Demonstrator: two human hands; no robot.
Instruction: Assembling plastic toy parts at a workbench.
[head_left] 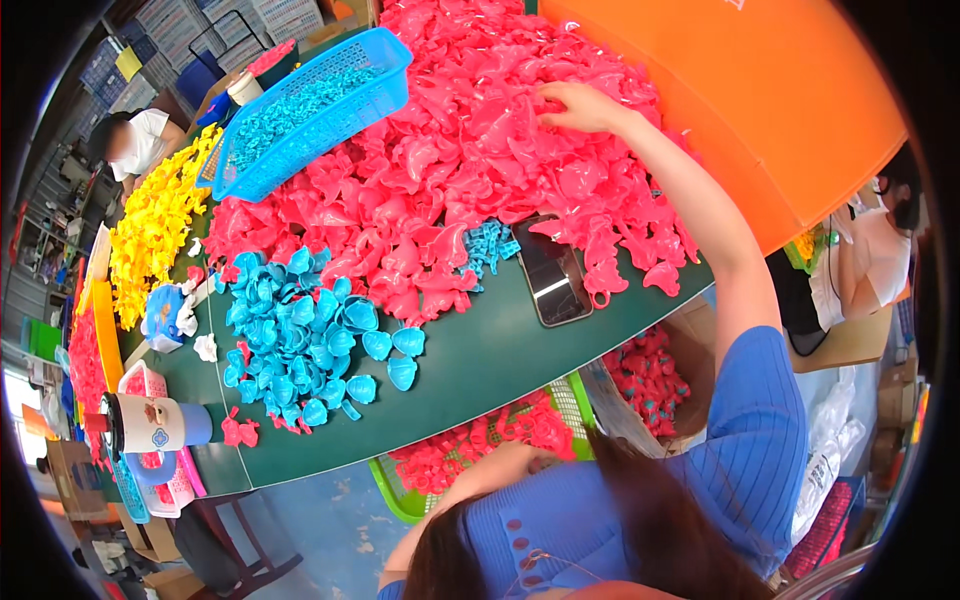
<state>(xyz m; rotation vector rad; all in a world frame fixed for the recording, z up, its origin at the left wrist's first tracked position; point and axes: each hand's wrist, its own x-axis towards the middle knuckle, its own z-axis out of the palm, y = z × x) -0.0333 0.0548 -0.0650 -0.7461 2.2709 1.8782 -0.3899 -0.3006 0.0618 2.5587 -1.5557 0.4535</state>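
Note:
My right hand (585,107) reaches over the far right of a large heap of glossy pink plastic pieces (440,150). Its fingers are curved and a little apart, at the surface of the heap, with nothing visible held in them. My left hand (522,458) is low, by my body, over the green basket (582,405) of small pink parts (480,440) below the table edge. Its fingers are mostly hidden, so its grip does not show. Blue cup-shaped shells (300,340) lie in a pile on the green table (440,385), left of the pink heap.
A blue basket (375,110) of small blue parts rests at the heap's far left. A phone (555,275) lies near the table edge. A tumbler (150,425) and yellow pieces (155,240) are left. An orange panel (760,110) stands right; a carton (700,325) holds pink parts.

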